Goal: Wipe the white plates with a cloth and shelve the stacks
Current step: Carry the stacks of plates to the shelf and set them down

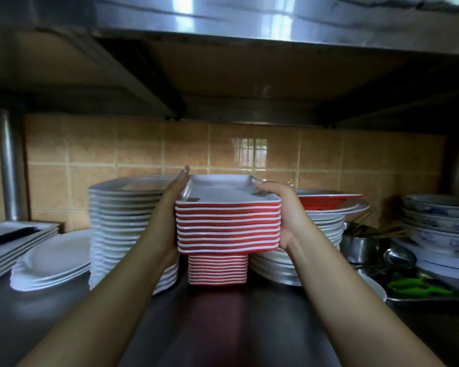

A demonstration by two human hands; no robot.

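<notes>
Several plate stacks (133,234) crowd steel shelf (223,327); tiled wall (143,149) behind.

1. This is a big kitchen, the kind that cooks for many people.
2. The steel shelf (223,327) is shiny metal, with another metal shelf above it.
3. Behind the steel shelf is a wall of tan tiles (143,149).
4. On it stand tall piles of white plates (125,234), red-and-white dishes (228,226) and, far right, blue-patterned bowls (440,226).
</notes>
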